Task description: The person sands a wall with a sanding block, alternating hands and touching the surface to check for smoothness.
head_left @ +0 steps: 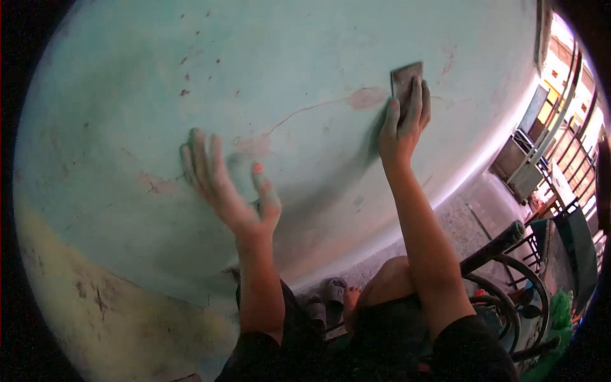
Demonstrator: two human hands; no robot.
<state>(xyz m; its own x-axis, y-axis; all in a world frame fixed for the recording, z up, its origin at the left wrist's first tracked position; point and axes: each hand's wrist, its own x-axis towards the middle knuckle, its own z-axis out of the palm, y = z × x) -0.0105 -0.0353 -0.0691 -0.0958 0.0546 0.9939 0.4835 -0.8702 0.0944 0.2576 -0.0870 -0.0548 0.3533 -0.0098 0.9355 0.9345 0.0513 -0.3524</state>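
Observation:
A pale green wall (305, 63) fills most of the view, with a thin crack line, reddish-brown patches and small dark spots. My right hand (406, 124) presses a flat, dark grey-brown rectangular pad (407, 75) against the wall at the upper right, beside a reddish patch (367, 97). The pad's lower part is hidden under my fingers. Left of centre, my left hand (229, 184) has its dusty fingers spread at the wall, and nothing is in it. Another reddish patch (253, 145) lies just right of those fingertips.
At the lower right stands a chair or rack with dark curved bars (541, 286), near a green plastic bag (560, 312). Metal railings (576, 146) are at the right edge. Grey floor (455, 229) and a sandal (333, 290) show below the wall.

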